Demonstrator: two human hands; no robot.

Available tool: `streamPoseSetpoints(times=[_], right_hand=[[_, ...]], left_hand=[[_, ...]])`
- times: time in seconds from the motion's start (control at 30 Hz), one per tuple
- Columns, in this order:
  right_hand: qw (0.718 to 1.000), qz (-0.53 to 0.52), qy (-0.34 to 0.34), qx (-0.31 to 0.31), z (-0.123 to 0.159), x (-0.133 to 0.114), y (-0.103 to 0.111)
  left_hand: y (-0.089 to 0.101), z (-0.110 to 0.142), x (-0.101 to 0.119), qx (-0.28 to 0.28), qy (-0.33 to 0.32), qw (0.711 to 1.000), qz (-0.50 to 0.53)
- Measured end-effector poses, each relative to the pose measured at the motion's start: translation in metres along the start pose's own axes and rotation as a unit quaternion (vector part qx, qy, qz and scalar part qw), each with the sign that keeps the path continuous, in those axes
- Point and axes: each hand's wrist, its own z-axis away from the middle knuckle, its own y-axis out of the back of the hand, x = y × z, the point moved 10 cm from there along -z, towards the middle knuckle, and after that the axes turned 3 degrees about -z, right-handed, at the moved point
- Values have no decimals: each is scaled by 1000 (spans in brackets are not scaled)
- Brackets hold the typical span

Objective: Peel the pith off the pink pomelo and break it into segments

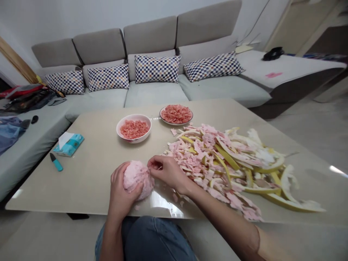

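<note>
My left hand [119, 190] is wrapped round a peeled pink pomelo [136, 177] near the front edge of the beige table [89, 170]. My right hand [166, 170] touches the fruit's upper right side, its fingertips pinched on a bit of the pink pith. To the right lies a big heap of pink pith and yellow peel scraps [231, 166]. Farther back stand a white bowl [133, 128] and a plate [176, 114], both filled with red-pink fruit flesh.
A teal tissue pack [69, 144] and a small teal-handled knife [56, 162] lie on the table's left side. A grey sofa [154, 90] with checked cushions runs behind the table. Clothes and bags lie at far left. My knee in jeans [152, 237] is below the table edge.
</note>
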Motion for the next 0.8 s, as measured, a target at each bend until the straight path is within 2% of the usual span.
streamPoseSetpoints(times=[0.2,0.43,0.5,0.6,0.7,0.8], right_hand=[[997,73,20,-14,6,-5,-5],[971,233,27,37,1,-12,-12],[964,260,13,55,-5,-6,-4],[961,265,4,79,-7,5,21],[954,286,52,68,5,5,42],[925,370,68,55,23,6,52]], left_hand=[[0,-2,2,-11,-2,1000,3],[0,-4,6,-17,-7,1000,-15],[0,-4,6,-20,-7,1000,-11],[-1,-3,5,-33,-9,999,-1],[-3,-3,3,-61,-21,998,12],[-5,-2,4,-89,-48,995,13]])
